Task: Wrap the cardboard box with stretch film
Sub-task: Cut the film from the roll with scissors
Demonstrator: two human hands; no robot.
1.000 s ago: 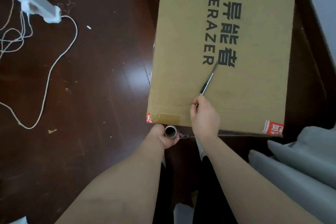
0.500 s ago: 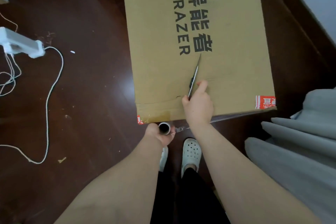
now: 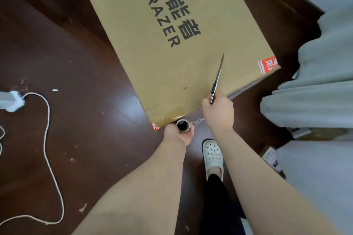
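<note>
Cardboard box long axis runs upper-left to lower-right.

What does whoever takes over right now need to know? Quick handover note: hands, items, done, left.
Left hand: gripping the stretch film roll at the cardboard box near corner.
Right hand: holding scissors, blades shut, over the box's near edge.
Film strand runs from roll toward the box edge.
Done: cannot tell how much is wrapped.
Left: probably cut the film and press the tail down.
</note>
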